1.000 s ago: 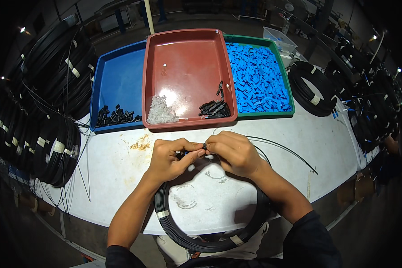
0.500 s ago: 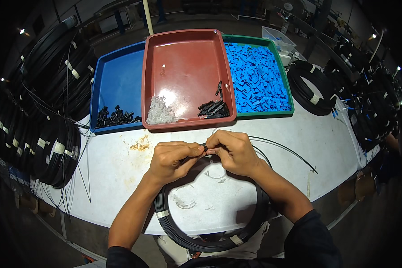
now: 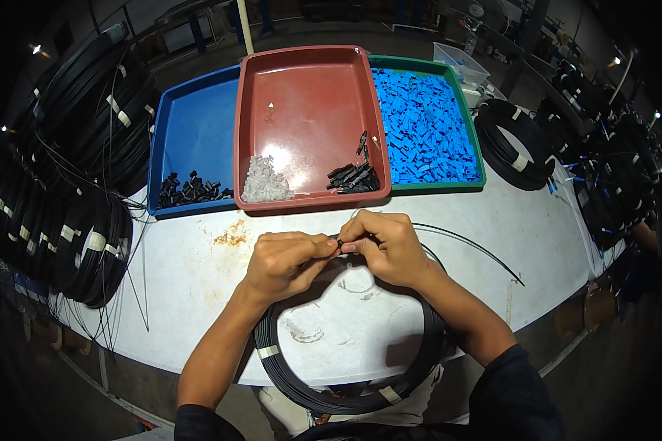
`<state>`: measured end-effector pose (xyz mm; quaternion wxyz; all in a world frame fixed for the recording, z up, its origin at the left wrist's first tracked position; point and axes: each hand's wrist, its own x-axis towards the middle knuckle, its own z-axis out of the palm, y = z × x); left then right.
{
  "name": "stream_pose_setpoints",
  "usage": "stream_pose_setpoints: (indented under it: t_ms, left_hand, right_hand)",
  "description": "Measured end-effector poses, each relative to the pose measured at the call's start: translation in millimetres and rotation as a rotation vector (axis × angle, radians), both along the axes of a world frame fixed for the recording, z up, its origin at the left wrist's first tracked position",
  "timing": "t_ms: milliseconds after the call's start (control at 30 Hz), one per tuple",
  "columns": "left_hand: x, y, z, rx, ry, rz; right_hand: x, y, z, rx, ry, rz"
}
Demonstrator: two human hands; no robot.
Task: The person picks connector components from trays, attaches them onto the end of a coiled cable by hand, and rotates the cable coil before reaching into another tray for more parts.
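Observation:
My left hand (image 3: 290,259) and my right hand (image 3: 387,248) meet over the middle of the table, fingertips pinched together. A small black piece (image 3: 339,243) shows between the fingertips, mostly covered, so its exact kind is hard to tell. Below the hands, a coil of black cable (image 3: 287,375), bound with pale tape, rests partly on the table and partly over its front edge. From behind my right hand a loose cable end (image 3: 478,245) curves out to the right across the table.
A red tray (image 3: 309,103) holds clear and black small parts. Beside it stand a blue tray (image 3: 198,125) with black parts and a green tray (image 3: 472,147) full of blue pieces. Cable coils are stacked at left (image 3: 92,250) and right (image 3: 518,151).
My right hand's fingers have shifted slightly, and a little more of the small black piece shows between the fingertips. The coil and trays stay put.

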<state>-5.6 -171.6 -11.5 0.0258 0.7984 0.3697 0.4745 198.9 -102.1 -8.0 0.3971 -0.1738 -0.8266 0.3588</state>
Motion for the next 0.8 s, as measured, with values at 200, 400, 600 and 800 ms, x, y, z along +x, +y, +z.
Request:
stream_pose_setpoints:
  t_ms: [200,400,600,800]
  left_hand:
    - [1,0,-4,-0.265,-0.231,0.028]
    - [0,2,-2,0.173,0.202,-0.013]
    - [2,2,-6,-0.094,-0.117,0.046]
    - [0,-1,-3,-0.083,-0.095,0.016]
  right_hand:
    - [0,0,6,0.632,-0.026,-0.042]
    - [1,0,-1,0.132,-0.022,0.009]
    - [-2,3,-2,0.341,0.015,-0.035]
    - [-2,-2,7,0.645,0.022,-0.070]
